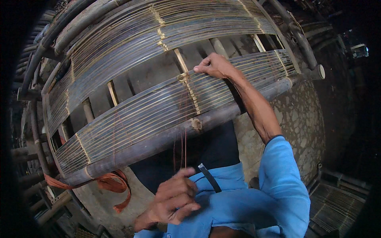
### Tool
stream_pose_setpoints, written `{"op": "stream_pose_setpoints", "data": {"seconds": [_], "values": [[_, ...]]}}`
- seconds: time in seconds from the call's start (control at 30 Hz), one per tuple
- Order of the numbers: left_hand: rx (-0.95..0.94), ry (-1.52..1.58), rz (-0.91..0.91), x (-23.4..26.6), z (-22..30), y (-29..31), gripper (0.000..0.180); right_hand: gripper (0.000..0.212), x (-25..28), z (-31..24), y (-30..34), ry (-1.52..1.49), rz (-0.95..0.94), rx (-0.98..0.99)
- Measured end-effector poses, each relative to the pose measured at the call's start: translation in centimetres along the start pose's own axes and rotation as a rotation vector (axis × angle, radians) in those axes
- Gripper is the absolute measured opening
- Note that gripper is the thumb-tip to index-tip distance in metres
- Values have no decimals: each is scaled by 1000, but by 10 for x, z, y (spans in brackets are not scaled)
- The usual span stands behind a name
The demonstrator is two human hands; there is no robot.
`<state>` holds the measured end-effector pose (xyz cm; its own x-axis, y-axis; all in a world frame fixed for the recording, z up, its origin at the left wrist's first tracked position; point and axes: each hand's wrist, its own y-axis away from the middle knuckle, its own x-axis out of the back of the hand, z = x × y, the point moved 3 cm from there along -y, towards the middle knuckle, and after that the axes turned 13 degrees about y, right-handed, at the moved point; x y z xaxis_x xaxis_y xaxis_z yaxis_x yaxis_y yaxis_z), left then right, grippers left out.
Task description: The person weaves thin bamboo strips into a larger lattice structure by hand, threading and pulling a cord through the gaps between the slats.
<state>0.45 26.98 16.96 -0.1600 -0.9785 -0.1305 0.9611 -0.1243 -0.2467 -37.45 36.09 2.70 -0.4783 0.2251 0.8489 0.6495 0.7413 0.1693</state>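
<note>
A bamboo frame carries a front band of thin bamboo slats (pixel 151 107), tied across by pale bindings. At the far edge of this band, my right hand (pixel 214 65) pinches the edge slat between thumb and fingers, just right of the middle binding (pixel 190 91). Reddish-brown cord (pixel 185 146) hangs in thin strands over the thick front bamboo pole (pixel 158 142) near its middle. One strand runs taut down to my left hand (pixel 174 198), whose fingers are curled around it in front of my body. Other strands of the cord lie across the slats.
Beyond a gap with crosspieces (pixel 179 59) lies a wider slat panel (pixel 119 51). An orange cloth strip (pixel 113 182) is wound on the front pole's left end. A dark strap (pixel 209 177) sticks up by my shirt. Another slatted piece (pixel 335 206) stands at lower right.
</note>
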Motion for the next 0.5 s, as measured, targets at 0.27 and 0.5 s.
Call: {"op": "stream_pose_setpoints", "data": {"seconds": [0.27,0.5], "values": [[6,-120,168,-28,-5,48,17,35,-3,-15,7,132,6,-143],[38,-142,250,-34,-3,57,21,41,-33,-104,113,32,392,739]]}}
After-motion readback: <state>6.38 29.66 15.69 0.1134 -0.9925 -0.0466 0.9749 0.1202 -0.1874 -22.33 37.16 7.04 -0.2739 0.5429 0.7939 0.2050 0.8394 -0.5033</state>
